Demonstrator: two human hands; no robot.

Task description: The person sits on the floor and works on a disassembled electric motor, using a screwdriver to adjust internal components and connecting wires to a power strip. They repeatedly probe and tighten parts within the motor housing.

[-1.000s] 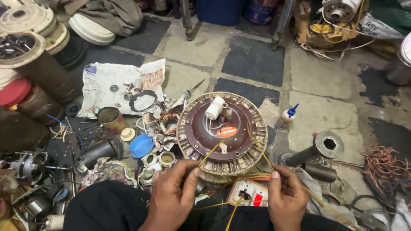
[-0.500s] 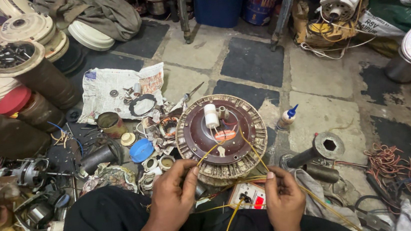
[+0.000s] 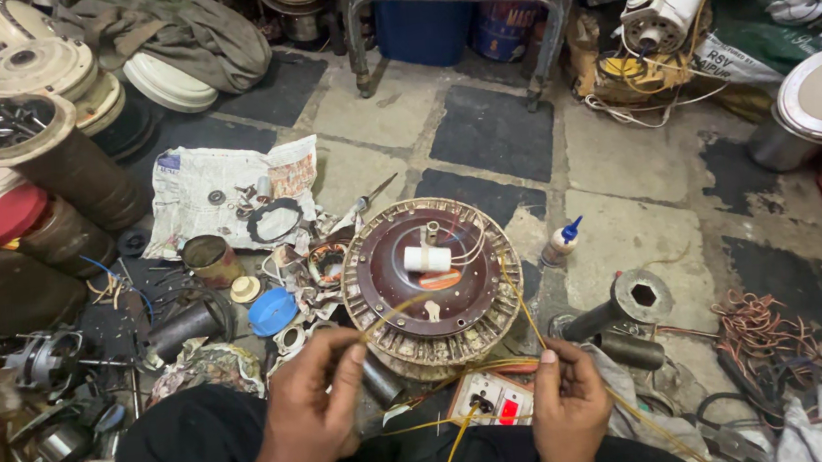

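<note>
Yellow wire [image 3: 518, 301] runs from the round motor stator [image 3: 431, 284] down toward the person's lap, and both hands are busy with it. That stator sits flat on the tiled floor [image 3: 632, 230], a dark red disc ringed with pale winding slots, and everything else can be placed from it. Just below it and to its left, the left hand [image 3: 313, 411] has its grip pinched on a strand of the wire between thumb and forefinger; below it and to its right, the right hand [image 3: 569, 407] is likewise closed on the wire, fingertips together. Between the two hands, touching the stator's near edge, lies a small white switch box [image 3: 488, 399] with a red rocker. To the stator's right stands a little white glue bottle [image 3: 561, 244] with a blue cap; to its left lie a blue lid [image 3: 271, 312] and a rusty tin [image 3: 211, 260], with a crumpled newspaper [image 3: 227, 193] beyond them holding small parts. The wire looks thin, light and springy to me, likely to kink or slip if held loosely, so a fingertip pinch close to the slot seems the right place to take it. The stator itself I judge heavy and stiff, best gripped by its outer rim, well away from the fragile windings.
</note>
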